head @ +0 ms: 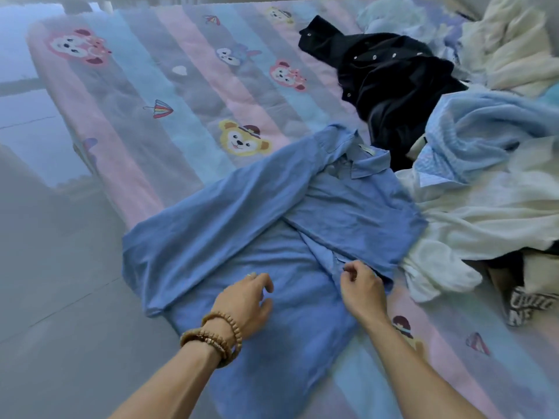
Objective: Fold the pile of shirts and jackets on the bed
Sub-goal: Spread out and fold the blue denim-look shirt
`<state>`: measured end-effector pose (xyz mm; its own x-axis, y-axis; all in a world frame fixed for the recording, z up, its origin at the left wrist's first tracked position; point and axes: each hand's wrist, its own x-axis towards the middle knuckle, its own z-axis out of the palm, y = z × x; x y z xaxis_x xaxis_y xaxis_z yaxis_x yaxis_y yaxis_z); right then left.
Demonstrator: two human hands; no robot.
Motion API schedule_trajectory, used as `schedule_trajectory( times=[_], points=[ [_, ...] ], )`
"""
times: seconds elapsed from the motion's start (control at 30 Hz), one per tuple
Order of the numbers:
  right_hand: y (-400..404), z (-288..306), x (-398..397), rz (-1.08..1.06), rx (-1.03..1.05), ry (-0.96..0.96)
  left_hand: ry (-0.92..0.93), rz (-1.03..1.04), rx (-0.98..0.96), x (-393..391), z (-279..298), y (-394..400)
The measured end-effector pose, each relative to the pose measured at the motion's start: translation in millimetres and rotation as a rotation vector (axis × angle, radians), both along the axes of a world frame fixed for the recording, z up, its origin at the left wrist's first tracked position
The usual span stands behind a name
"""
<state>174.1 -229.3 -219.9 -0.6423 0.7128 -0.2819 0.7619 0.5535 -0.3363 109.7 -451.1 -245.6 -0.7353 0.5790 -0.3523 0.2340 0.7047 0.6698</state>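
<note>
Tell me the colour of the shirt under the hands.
Plain blue shirt, seen in the head view.

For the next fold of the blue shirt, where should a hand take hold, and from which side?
Probably the blue shirt at its unfolded sleeve's cuff end, approached from the bed's left edge: that sleeve lies flat and spread, while the other side is already folded inward.

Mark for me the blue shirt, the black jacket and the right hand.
blue shirt [242, 207], head view, on its folded-over sleeve.
black jacket [393, 83], head view, on its crumpled body.
right hand [363, 288], head view, on its back.
</note>
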Motion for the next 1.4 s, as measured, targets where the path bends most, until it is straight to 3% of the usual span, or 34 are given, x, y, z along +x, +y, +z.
schedule_trajectory(
  times=[0.1,0.27,0.47,0.57,0.67,0.83,0.93,1.0,1.07,1.2,1.3,1.4],
  points=[
    [73,-4,20,0.295,0.196,-0.099,-0.134,-0.119,-0.093,32,-10,63],
    [155,-18,25,0.855,0.248,-0.486,0.059,-0.21,-0.49,72,-17,105],
    [189,-32,11,1.042,0.413,-0.437,0.139,-0.21,-0.673,91,-8,144],
    [191,-40,10,1.096,0.494,-0.275,0.164,-0.27,-0.726,108,-3,153],
    [185,-41,4,1.027,0.41,-0.15,0.152,-0.338,-0.741,121,-5,146],
    [177,-16,-22,0.793,0.238,-0.063,0.221,-0.236,-0.562,114,-9,128],
    [172,8,-43,0.762,0.151,0.039,0.157,-0.116,-0.452,101,-1,112],
    [169,21,-61,0.736,0.144,0.049,0.057,0.133,-0.407,80,17,85],
    [165,28,-87,0.731,0.181,0.088,0.03,0.35,-0.48,53,31,48],
    [142,36,-152,0.796,0.199,-0.027,-0.067,0.69,-0.404,3,41,-27],
    [129,24,-191,0.832,0.233,-0.132,-0.114,0.79,-0.342,-19,25,-57],
    [123,7,-208,0.86,0.328,-0.126,-0.033,0.811,-0.383,-28,0,-68]
  ],
)
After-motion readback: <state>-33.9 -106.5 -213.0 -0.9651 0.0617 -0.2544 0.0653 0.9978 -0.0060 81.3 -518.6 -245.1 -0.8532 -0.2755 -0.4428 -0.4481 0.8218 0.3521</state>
